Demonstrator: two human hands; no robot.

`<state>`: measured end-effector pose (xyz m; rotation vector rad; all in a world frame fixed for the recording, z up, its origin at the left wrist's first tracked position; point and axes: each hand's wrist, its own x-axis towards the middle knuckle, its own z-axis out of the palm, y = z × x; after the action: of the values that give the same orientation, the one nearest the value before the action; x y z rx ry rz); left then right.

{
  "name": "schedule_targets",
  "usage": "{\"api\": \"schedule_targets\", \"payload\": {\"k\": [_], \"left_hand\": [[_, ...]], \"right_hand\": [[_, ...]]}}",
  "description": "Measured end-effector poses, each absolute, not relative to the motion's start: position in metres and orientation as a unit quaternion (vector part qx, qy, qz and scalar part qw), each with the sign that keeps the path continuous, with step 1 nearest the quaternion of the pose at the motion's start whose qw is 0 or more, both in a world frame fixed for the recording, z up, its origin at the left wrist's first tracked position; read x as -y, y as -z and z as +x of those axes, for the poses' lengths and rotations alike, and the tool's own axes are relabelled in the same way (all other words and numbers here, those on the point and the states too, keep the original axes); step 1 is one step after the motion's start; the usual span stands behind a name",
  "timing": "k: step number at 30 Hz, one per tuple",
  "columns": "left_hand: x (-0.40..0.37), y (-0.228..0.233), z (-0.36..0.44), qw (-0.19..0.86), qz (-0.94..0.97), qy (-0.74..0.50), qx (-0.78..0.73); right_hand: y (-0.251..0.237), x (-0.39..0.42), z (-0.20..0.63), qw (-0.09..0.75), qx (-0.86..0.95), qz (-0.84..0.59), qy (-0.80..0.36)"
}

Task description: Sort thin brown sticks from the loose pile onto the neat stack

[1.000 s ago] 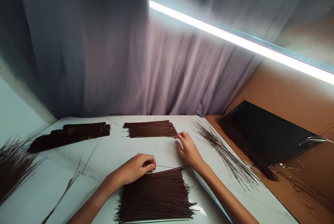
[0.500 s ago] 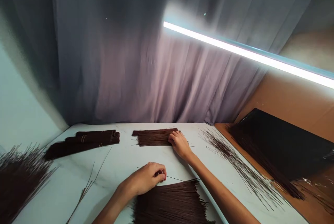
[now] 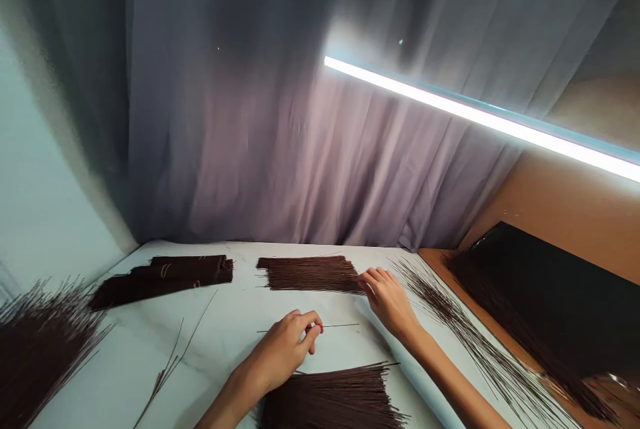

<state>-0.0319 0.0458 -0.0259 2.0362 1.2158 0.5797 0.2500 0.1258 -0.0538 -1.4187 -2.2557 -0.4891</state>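
Brown thin sticks lie partly sorted: left hand (image 3: 285, 352) pinches one single stick (image 3: 327, 326), right hand (image 3: 387, 297), fingers loose, touches the tidy far row (image 3: 310, 273) at twelve o'clock, while the near heap (image 3: 330, 399) at six o'clock remains.

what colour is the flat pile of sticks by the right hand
Dark brown sticks, seen in the head view.

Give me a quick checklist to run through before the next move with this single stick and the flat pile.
1. Left hand pinches the single stick: ok.
2. Stick lies level over the table: ok.
3. Right hand at the right end of the far flat pile: ok.
4. Far pile's ends even: left end ragged, not ok.
5. Near pile fully in view: not ok.
6. Stick unbroken: cannot tell.
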Motion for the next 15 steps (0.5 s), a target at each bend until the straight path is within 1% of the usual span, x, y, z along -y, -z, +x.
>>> {"api": "schedule_targets", "payload": {"k": [4, 6, 9, 11, 15], "left_hand": [[-0.046, 0.027, -0.03, 0.325, 0.775, -0.232, -0.491], [-0.047, 0.027, -0.027, 0.328, 0.766, -0.24, -0.498], [-0.047, 0.028, -0.022, 0.375, 0.739, -0.272, -0.488], [-0.046, 0.028, -0.017, 0.414, 0.716, -0.302, -0.474], [-0.042, 0.029, -0.007, 0.451, 0.694, -0.33, -0.454]], "right_hand": [[0.052, -0.077, 0.278, 0.272, 0.784, -0.527, 0.185], [0.052, -0.049, 0.278, 0.314, 0.772, -0.527, 0.164], [0.056, -0.014, 0.26, 0.432, 0.75, -0.5, 0.041], [0.062, 0.002, 0.241, 0.47, 0.741, -0.479, -0.017], [0.078, 0.013, 0.216, 0.506, 0.727, -0.462, -0.044]]}}
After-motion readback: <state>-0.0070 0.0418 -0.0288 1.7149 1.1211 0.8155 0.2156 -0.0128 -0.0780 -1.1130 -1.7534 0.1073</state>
